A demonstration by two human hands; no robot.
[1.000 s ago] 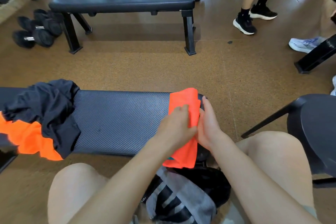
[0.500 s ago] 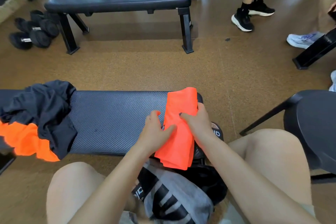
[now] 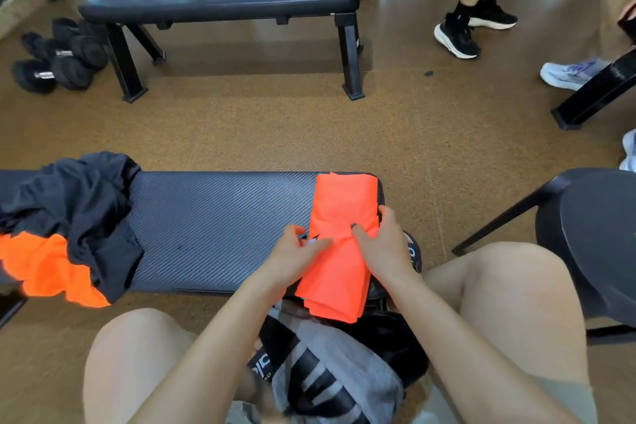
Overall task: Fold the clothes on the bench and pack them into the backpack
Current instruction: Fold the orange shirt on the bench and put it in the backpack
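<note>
While on worktop (image 3: 213, 227): folded orange garment (image 3: 339, 251)
Left hand (image 3: 296, 256): grip pinching garment's left edge
Right hand (image 3: 382, 244): grip holding its right side

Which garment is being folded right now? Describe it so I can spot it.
Find the near ribbed black bench. At its right end lies a bright orange cloth folded into a long strip, pinched from both sides. Unlike the crumpled black-and-orange pile at the left end, it is flat and neat.

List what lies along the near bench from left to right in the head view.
Black garment over an orange garment → bare bench pad → left hand → folded orange cloth → right hand.
</note>
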